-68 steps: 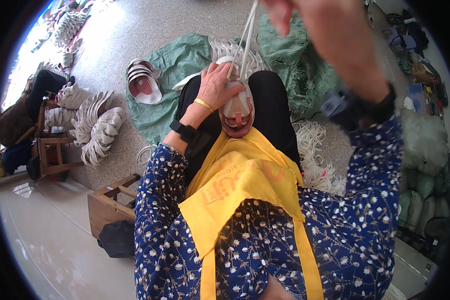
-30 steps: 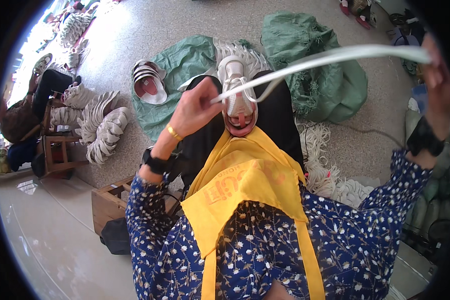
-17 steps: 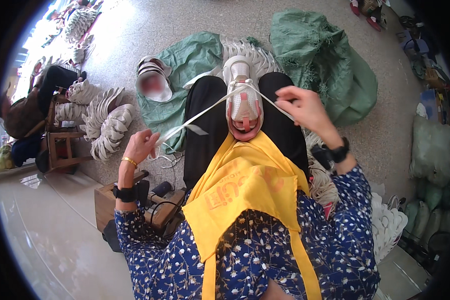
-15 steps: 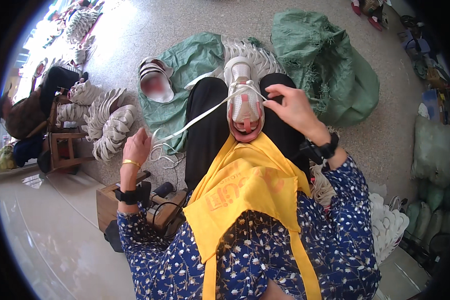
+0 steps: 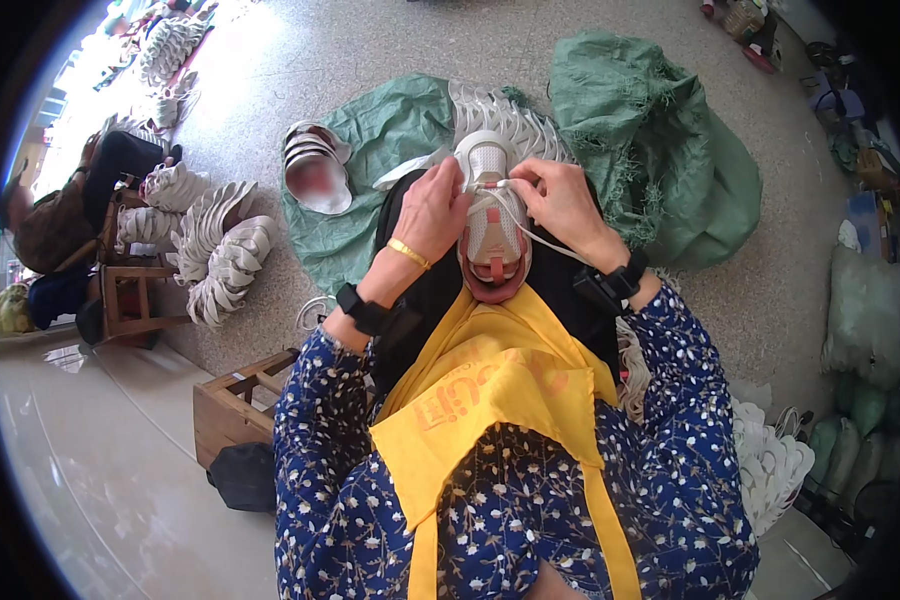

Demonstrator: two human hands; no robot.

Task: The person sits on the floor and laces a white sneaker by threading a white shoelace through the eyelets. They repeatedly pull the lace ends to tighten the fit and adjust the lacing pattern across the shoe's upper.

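Observation:
A white and pink sneaker (image 5: 487,258) rests between my knees, toe pointing away and heel against the yellow apron (image 5: 490,370). My right hand (image 5: 562,205) pinches the white shoelace (image 5: 505,205) near the top eyelets, and a length of it trails out under that palm. My left hand (image 5: 432,215) is at the left side of the sneaker's lacing, fingers closed. What its fingertips hold is hidden behind the hand. Loose loops of lace lie over the sneaker's tongue.
Green woven sacks (image 5: 660,150) lie on the floor ahead, with nested white shoe parts (image 5: 515,115) and a strapped white shoe (image 5: 317,168). Stacks of pale shoe parts (image 5: 232,255) and a wooden stool (image 5: 235,405) stand left. A seated person (image 5: 55,230) is far left.
My left hand has moved from the far left, where the lace was stretched out, to the sneaker. My right hand has shifted inward and closed on the lace. The sneaker sits slightly lower.

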